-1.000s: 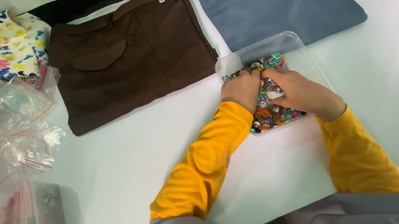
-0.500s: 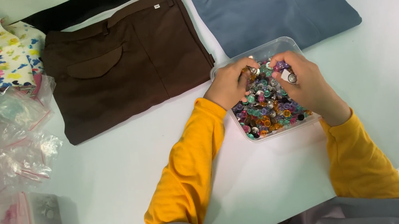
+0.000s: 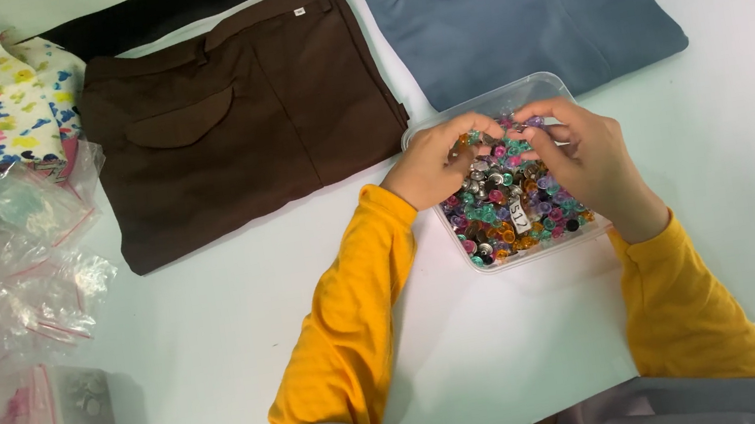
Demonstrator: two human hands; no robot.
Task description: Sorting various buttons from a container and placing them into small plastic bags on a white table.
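Head view: both hands, left [image 3: 435, 165] and right [image 3: 589, 160], pinch tiny, light, slippery-looking beads [image 3: 511, 207] fingertip-to-fingertip over a clear plastic tray [image 3: 519, 89] on the desk [image 3: 217, 336]

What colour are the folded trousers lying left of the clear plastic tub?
Dark brown: the folded trousers beside the clear plastic tub show best in the head view.

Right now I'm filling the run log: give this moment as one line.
left hand: fingers in clear tub | right hand: picking at coloured beads | brown trousers, blue trousers folded behind
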